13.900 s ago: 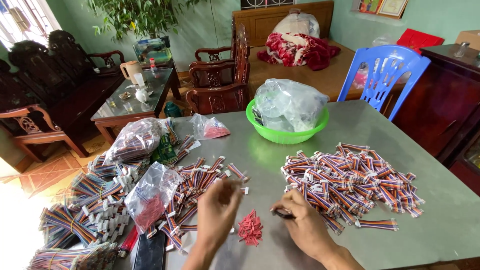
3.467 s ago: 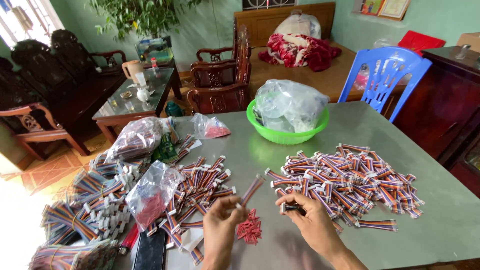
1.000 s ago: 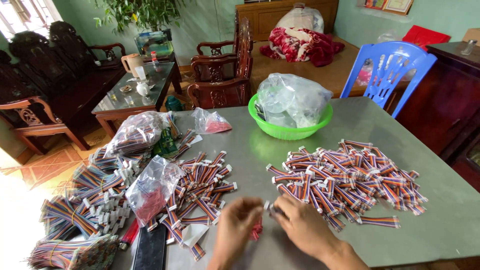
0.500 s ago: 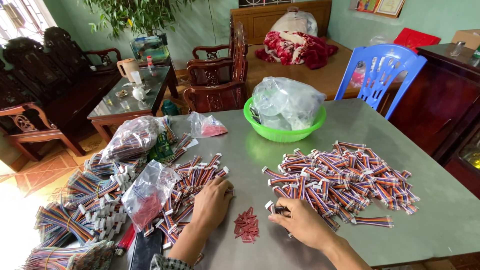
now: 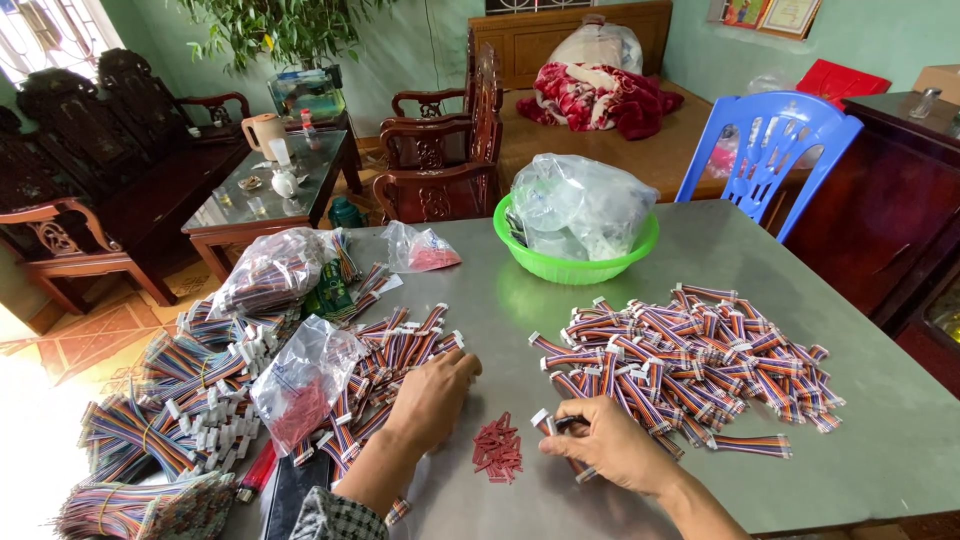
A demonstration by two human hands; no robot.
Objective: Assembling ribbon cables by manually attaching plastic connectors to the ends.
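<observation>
Since half a second back the left hand [image 5: 432, 392] has slid further onto the loose heap of cable pieces [image 5: 385, 370], and the right hand [image 5: 600, 445] has drawn in closer to the body. Left hand: fingers curled narrow, knuckles up, resting on the heap; cannot tell if anything is pinched. Right hand: closed on one short striped cable [image 5: 556, 432], its white plug end poking out past the thumb. Between the two hands, on the grey worktop [image 5: 880, 440], a small pile of red clips [image 5: 497, 447]. Just beyond the right hand, a big heap of finished striped cables [image 5: 690, 365]. Left of the left hand, a clear bag [image 5: 300, 380] with red bits inside. Farthest out, a green bowl [image 5: 575, 265] stuffed with plastic bags.
</observation>
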